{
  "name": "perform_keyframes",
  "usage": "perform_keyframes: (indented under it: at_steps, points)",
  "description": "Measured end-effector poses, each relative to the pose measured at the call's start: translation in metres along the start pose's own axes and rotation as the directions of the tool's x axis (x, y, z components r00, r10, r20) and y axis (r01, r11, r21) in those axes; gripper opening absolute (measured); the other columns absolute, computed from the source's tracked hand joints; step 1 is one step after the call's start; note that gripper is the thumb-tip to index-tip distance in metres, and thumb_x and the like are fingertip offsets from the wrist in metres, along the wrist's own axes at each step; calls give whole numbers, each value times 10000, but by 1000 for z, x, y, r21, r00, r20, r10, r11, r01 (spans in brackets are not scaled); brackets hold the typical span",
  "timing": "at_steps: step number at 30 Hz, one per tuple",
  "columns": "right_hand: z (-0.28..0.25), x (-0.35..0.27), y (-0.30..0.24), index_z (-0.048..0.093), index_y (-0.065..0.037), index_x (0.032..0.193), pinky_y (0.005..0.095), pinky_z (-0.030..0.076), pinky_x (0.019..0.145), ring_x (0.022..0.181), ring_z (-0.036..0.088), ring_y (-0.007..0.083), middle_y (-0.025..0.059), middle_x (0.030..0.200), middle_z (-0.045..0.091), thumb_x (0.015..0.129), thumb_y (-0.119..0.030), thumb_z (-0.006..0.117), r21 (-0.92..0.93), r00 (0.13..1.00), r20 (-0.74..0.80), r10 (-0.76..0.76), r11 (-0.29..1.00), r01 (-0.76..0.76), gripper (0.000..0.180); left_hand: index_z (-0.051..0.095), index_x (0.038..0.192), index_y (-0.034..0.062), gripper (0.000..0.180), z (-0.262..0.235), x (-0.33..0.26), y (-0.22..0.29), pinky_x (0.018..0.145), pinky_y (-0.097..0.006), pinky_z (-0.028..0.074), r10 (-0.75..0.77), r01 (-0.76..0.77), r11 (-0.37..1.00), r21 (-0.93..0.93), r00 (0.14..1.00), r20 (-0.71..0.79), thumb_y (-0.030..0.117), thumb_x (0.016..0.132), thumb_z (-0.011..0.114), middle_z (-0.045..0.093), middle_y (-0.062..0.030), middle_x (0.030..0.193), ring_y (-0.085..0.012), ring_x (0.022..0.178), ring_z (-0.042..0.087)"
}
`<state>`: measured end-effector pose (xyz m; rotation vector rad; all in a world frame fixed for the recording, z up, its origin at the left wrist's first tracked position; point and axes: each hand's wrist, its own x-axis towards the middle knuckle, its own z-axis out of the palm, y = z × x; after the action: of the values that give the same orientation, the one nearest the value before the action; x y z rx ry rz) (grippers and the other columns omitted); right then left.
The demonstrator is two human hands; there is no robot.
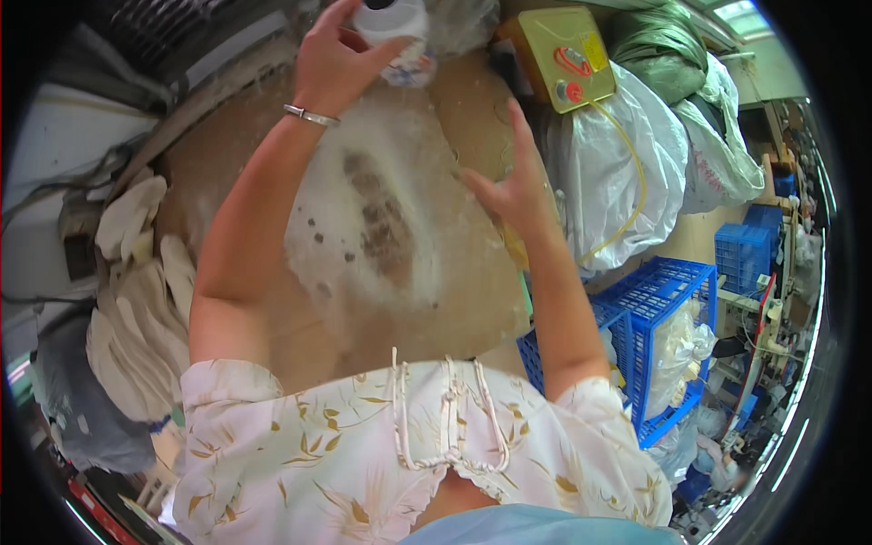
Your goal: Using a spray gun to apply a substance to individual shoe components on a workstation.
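At the far end of the brown work surface [454,318], my left hand [341,59] is wrapped round a white plastic bottle [400,25] with a dark top and coloured print lower down. The frame's upper edge cuts off part of it. My right hand [518,191] is held over the right side of the surface, thumb and fingers apart, with nothing in it. Between my arms a whitish, powdery patch [318,182] covers the surface. Dark smudges [381,222] lie in its middle, and small dark specks are scattered around them.
Off-white cloth gloves [136,318] are heaped at the left. A yellow metal can [563,59] with a red cap and a thin yellow hose stands at the far right, by white sacks [618,173]. Blue plastic crates [663,282] holding bagged items stand beyond my right arm.
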<state>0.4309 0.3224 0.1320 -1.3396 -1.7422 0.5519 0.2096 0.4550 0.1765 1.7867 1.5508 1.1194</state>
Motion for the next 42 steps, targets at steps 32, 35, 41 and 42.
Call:
perform_keyframes:
  at_steps: [32,35,41,42]
  points:
    - [-17,4,-130,541,-85,913,308,417,773,830,562,192,34,829,564,694,-108,617,-511,454,780,-430,-19,860,234,489,1163,55,489,-13,-447,-78,873,-403,423,-333,356,897,262,934,-128,140,715,663,478,-153,1203,-337,1058,496]
    - [-13,10,-125,541,-88,904,307,424,762,823,571,195,38,828,571,698,-109,612,-536,481,771,-417,-19,844,219,496,1157,58,479,-11,-450,-80,866,-404,426,-331,353,897,267,935,-124,139,715,662,477,-150,1206,-336,1051,500]
    - [-12,29,-115,549,-97,888,312,435,739,811,588,204,50,823,586,707,-101,593,-591,545,718,-434,34,806,186,503,1149,64,467,-12,-451,-80,851,-403,435,-342,355,895,271,935,-95,128,714,659,476,-140,1209,-337,1032,511]
    - [-13,33,-114,550,-99,886,314,437,732,807,592,207,51,821,590,708,-97,588,-613,575,691,-438,66,787,182,506,1145,65,462,-13,-451,-80,848,-403,437,-341,354,896,270,935,-94,124,713,658,477,-138,1207,-338,1028,513]
